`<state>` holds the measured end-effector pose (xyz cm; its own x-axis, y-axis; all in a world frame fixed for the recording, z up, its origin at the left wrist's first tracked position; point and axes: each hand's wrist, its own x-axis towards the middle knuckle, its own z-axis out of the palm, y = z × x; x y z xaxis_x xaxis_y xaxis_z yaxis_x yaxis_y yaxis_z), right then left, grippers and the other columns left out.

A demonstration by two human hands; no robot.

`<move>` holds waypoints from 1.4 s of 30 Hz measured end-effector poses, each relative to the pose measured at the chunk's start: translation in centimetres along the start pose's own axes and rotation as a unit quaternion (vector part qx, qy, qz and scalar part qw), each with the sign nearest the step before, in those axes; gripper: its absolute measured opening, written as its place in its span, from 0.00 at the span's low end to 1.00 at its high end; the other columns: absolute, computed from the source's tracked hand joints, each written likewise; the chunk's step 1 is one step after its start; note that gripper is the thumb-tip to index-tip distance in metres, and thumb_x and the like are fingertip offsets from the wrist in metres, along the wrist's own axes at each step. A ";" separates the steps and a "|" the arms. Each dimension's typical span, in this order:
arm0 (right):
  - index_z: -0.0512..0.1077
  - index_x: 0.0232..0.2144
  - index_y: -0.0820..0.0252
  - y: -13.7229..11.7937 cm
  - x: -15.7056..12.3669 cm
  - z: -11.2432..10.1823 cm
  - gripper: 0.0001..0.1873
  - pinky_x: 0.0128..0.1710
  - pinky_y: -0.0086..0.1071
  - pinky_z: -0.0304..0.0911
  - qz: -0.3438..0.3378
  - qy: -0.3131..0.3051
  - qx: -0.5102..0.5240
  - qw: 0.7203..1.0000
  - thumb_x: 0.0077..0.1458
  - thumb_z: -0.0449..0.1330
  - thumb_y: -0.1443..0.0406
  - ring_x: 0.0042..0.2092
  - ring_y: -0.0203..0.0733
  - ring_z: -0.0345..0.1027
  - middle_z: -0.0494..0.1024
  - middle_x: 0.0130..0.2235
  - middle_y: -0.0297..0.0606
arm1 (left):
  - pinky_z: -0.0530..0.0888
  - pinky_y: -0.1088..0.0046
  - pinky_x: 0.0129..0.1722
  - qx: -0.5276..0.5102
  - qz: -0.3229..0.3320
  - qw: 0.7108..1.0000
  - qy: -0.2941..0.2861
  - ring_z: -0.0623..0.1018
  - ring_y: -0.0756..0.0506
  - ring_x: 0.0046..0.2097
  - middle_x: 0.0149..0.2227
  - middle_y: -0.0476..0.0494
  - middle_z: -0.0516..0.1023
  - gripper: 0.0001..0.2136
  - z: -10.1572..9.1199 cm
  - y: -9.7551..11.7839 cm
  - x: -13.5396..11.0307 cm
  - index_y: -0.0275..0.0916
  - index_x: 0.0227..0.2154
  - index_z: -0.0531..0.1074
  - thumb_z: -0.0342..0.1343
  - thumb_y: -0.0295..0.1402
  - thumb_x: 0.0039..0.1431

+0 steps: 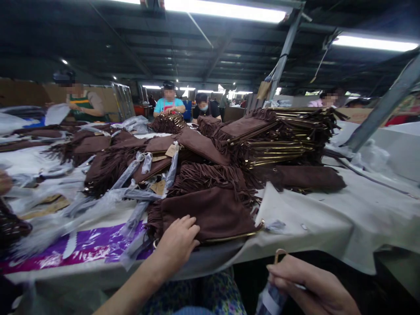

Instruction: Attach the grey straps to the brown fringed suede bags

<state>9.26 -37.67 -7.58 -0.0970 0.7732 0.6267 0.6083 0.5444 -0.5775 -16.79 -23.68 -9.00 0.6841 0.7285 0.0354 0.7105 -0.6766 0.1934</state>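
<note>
My left hand (179, 240) lies flat, palm down, on the lower left part of a dark brown bag (210, 212) with a gold zipper along its near edge. The bag lies at the table's front edge, fringe at its left end. Off the table's edge, lower right, my right hand (305, 278) is closed in a pinch on a plastic-wrapped strap (271, 299). A gold-coloured hook (280, 252) sticks up above these fingers. Most of the strap hangs below, cut off by the picture's edge. Behind the bag lie more fringed brown bags (210, 144), some with tags and plastic-wrapped straps.
A tall stack of brown bags (282, 144) stands behind on the right. White cloth (328, 218) covers the table. Purple plastic film (98, 240) and loose clear wrap (65, 223) lie at left. A metal post (383, 105) slants at right. Several people work across the table.
</note>
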 end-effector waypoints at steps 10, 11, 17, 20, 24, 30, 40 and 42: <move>0.68 0.29 0.55 1.3 4.2 4.6 0.08 0.26 0.25 0.59 0.088 -0.172 -0.027 0.981 0.61 0.54 0.66 0.25 0.34 0.65 0.71 0.24 0.27 | 0.64 0.74 0.33 -0.199 -0.017 0.979 0.043 0.72 0.47 0.33 0.29 0.50 0.72 0.08 -3.8 -3.0 3.6 0.40 0.27 0.64 0.47 0.31 0.63; 0.67 0.27 0.55 1.2 4.9 5.1 0.09 0.27 0.25 0.58 0.094 -0.176 -0.021 0.980 0.61 0.54 0.66 0.26 0.35 0.65 0.70 0.24 0.28 | 0.64 0.74 0.34 -0.227 -0.011 0.973 0.041 0.71 0.48 0.33 0.29 0.51 0.72 0.08 -3.5 -3.6 3.9 0.39 0.27 0.64 0.47 0.31 0.62; 0.66 0.25 0.57 1.1 8.3 9.2 0.08 0.33 0.28 0.57 0.154 -0.194 0.069 0.966 0.55 0.55 0.68 0.32 0.38 0.65 0.71 0.28 0.30 | 0.64 0.73 0.36 -0.365 -0.063 0.928 0.032 0.69 0.47 0.35 0.30 0.51 0.70 0.07 -0.9 -5.9 5.2 0.38 0.28 0.67 0.47 0.34 0.58; 0.65 0.21 0.57 1.5 9.2 11.6 0.09 0.31 0.29 0.54 0.181 -0.199 0.045 0.962 0.51 0.56 0.70 0.30 0.38 0.63 0.70 0.25 0.30 | 0.65 0.74 0.34 -0.395 -0.081 0.914 0.034 0.68 0.48 0.34 0.29 0.52 0.68 0.08 0.0 -6.4 5.6 0.37 0.27 0.66 0.48 0.34 0.57; 0.65 0.21 0.58 1.9 9.8 13.7 0.08 0.30 0.29 0.52 0.183 -0.203 0.051 0.960 0.51 0.55 0.71 0.29 0.36 0.61 0.68 0.24 0.29 | 0.66 0.74 0.32 -0.435 -0.099 0.893 0.053 0.68 0.49 0.32 0.28 0.52 0.67 0.07 1.1 -6.8 6.1 0.37 0.26 0.64 0.47 0.34 0.56; 0.63 0.22 0.58 2.6 10.0 14.8 0.09 0.25 0.27 0.48 0.255 -0.239 0.254 0.902 0.49 0.58 0.62 0.26 0.33 0.53 0.62 0.23 0.26 | 0.70 0.73 0.40 -0.495 -0.087 0.861 0.077 0.72 0.48 0.38 0.35 0.49 0.73 0.12 1.7 -6.9 5.8 0.34 0.41 0.69 0.48 0.27 0.53; 0.65 0.25 0.58 4.0 9.4 15.1 0.22 0.19 0.27 0.36 0.365 -0.235 0.370 0.821 0.45 0.67 0.49 0.19 0.28 0.41 0.55 0.19 0.20 | 0.65 0.67 0.56 -0.420 0.104 0.899 0.069 0.72 0.45 0.52 0.49 0.43 0.73 0.14 -1.4 -6.5 0.5 0.37 0.28 0.75 0.46 0.19 0.50; 0.65 0.25 0.58 3.8 9.4 15.2 0.22 0.19 0.27 0.37 0.364 -0.237 0.373 0.820 0.45 0.67 0.48 0.19 0.28 0.41 0.57 0.20 0.22 | 0.69 0.71 0.46 -0.391 0.067 0.916 0.058 0.73 0.46 0.44 0.40 0.46 0.74 0.13 -0.9 -6.4 0.2 0.37 0.32 0.74 0.50 0.20 0.45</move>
<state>-1.25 -23.36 -11.83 -0.3253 0.9247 -0.1981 0.0071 -0.2071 -0.9783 -21.42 -19.10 -9.32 0.7025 0.6817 0.2044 0.2562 -0.5103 0.8210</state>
